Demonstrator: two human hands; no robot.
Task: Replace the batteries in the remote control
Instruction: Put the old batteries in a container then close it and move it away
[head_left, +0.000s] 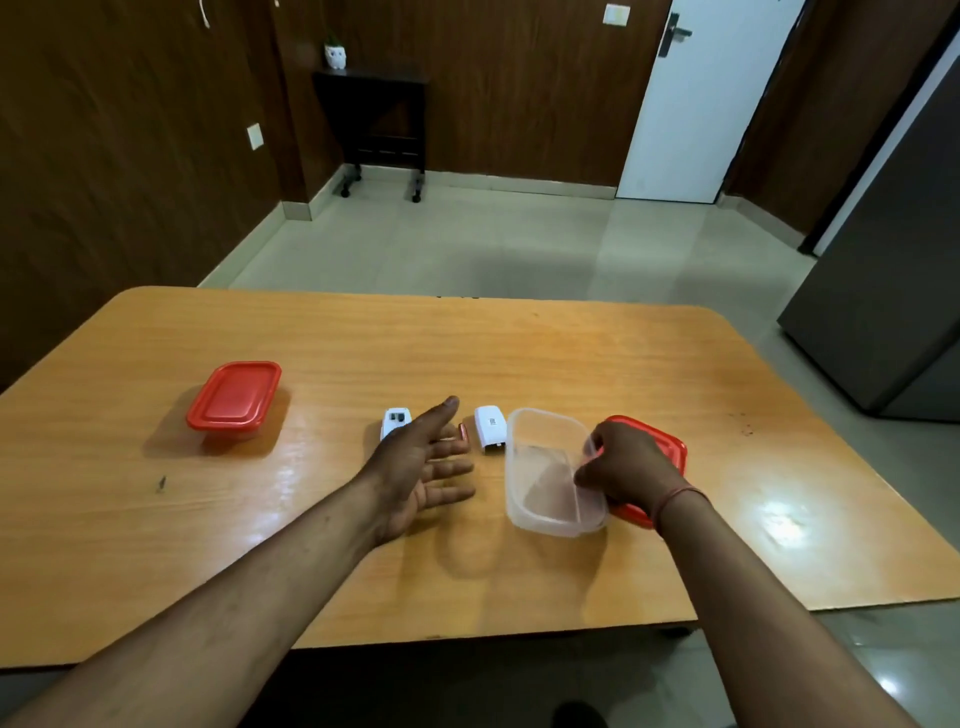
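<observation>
The white remote control (396, 420) lies on the wooden table (363, 343), mostly hidden behind my left hand (423, 465). That hand is spread flat, palm up, fingers apart, holding nothing. A small red battery (463, 432) rests just past its fingertips. The white battery cover (490, 426) lies to the right of the battery. My right hand (628, 465) grips the right rim of a clear plastic container (545, 467), tilting it up. The container's red lid (660, 447) lies under and behind that hand.
A second container with a red lid (235, 397) stands closed at the table's left. Beyond the table are a tiled floor, a dark wheeled stand (382, 124), a white door (696, 98) and a grey cabinet (893, 291) at right.
</observation>
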